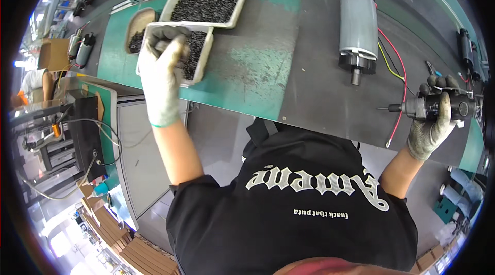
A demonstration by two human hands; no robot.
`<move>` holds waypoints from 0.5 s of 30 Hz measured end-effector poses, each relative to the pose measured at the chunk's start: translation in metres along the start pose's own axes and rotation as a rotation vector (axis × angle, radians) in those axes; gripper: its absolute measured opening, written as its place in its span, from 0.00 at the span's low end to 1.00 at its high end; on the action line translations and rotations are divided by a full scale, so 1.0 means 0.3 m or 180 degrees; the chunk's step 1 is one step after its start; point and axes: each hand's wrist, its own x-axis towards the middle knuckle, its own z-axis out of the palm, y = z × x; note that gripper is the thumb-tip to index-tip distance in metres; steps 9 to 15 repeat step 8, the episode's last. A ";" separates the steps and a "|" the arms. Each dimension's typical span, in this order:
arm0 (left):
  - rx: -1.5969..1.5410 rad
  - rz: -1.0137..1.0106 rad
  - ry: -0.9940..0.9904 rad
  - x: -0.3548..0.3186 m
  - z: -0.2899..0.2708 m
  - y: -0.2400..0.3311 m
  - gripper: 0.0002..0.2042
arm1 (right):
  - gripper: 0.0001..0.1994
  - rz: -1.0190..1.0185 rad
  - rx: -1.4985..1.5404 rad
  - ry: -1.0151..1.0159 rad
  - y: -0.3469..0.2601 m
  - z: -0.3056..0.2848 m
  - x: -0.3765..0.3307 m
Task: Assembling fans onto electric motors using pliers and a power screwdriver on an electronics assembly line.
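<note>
My left hand [166, 71], in a pale work glove with darkened fingertips, is raised over a small white bin [207, 61]. Small black screw-like parts [195, 50] fill that bin. The fingers curl in against the thumb, and whatever they may pinch is too small to make out. On the right, my gloved right hand [433, 128] wraps around a black and grey power screwdriver [416, 107], whose thin bit points left over the table. Between my hands, farther back, a grey cylindrical motor [358, 27] with black end caps lies with its metal shaft toward me.
Behind the small bin is a larger white bin [241, 4] of similar black parts; a tan tray [147, 17] stands beside them. Red wire [405, 86] and yellow-green wire [388, 65] trail from the motor across the dark mat [314, 99]. Another motor [85, 50] sits far left.
</note>
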 end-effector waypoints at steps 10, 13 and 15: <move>-0.4259 -0.1352 -0.1833 -0.308 0.608 -0.148 0.17 | 0.03 0.0487 0.1839 -0.1056 -0.186 0.275 0.012; -0.4259 -0.1352 -0.1833 -0.308 0.608 -0.148 0.17 | 0.03 0.0487 0.1839 -0.1056 -0.186 0.275 0.012; -0.4259 -0.1352 -0.1833 -0.308 0.608 -0.148 0.17 | 0.03 0.0487 0.1839 -0.1056 -0.186 0.275 0.012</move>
